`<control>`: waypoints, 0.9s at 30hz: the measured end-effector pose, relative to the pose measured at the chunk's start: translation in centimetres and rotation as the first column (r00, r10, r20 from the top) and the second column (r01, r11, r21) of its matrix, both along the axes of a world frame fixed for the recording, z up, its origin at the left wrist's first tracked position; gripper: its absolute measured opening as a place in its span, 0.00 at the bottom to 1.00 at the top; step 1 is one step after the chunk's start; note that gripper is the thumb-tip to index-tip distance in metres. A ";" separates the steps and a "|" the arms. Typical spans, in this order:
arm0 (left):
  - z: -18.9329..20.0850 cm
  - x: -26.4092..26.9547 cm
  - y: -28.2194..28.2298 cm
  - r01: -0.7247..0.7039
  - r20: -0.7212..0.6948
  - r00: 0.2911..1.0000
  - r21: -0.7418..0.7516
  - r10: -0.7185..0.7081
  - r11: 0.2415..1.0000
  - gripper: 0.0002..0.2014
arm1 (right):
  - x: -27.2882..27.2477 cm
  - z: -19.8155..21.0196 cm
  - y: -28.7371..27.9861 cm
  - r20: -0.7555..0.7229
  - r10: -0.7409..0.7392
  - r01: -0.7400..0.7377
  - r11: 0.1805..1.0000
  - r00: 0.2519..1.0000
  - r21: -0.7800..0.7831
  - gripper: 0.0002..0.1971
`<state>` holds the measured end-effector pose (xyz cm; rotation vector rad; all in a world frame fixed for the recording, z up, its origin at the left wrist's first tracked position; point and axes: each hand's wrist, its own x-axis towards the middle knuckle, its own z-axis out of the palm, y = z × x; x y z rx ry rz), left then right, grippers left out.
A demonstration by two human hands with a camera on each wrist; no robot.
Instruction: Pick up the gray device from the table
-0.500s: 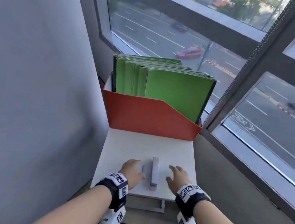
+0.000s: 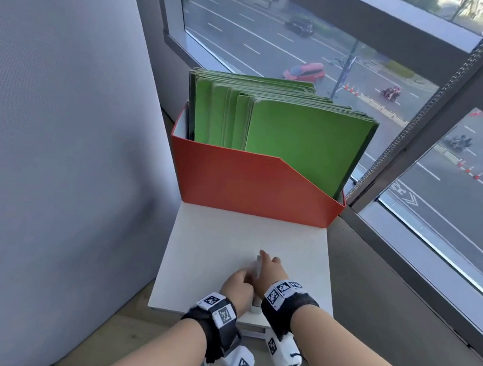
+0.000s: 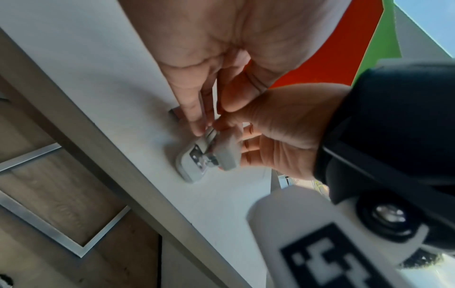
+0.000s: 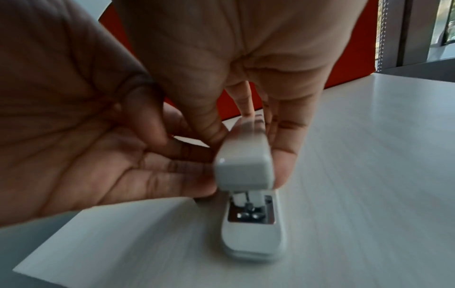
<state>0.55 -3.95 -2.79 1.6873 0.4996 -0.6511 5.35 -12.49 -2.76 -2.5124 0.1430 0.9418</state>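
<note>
Your right hand (image 4: 246,48) pinches the grey stapler's (image 4: 246,175) raised top arm on the white worktop (image 4: 369,175); your left hand's (image 4: 74,126) fingers (image 4: 160,183), nearly straight, touch its side.

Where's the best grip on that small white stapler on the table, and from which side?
Probably the raised top arm of the small white stapler, pinched across its narrow flat sides from above. It stands hinged up off the base, as the right hand grips it now, while the left hand touches its left side.
</note>
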 end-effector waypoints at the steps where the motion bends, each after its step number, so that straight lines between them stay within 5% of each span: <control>1: -0.1 0.0 0.1 0.002 0.010 1.000 0.008 -0.002 1.000 0.25 | 0.2 0.0 0.1 0.004 0.007 -0.007 1.000 1.000 -0.011 0.30; 7: -1.5 1.0 0.5 -0.045 -0.012 0.999 -0.003 0.045 0.999 0.23 | 1.1 2.4 -1.2 0.005 0.029 -0.029 0.999 1.000 -0.029 0.34; 11: 1.2 1.9 -0.5 -0.111 -0.060 0.993 -0.205 0.101 0.972 0.15 | 1.3 5.9 -2.2 0.105 0.028 -0.031 0.999 0.994 0.023 0.31; 18: 4.0 2.9 -1.6 -0.081 -0.001 0.996 -0.416 0.088 0.906 0.17 | 0.7 11.3 -2.9 0.139 0.040 -0.051 0.996 0.990 0.073 0.37; 27: 4.1 3.4 -2.1 -0.094 0.020 0.993 -0.462 0.116 0.882 0.14 | 0.8 12.6 -2.3 0.068 0.128 -0.127 0.992 0.989 -0.017 0.40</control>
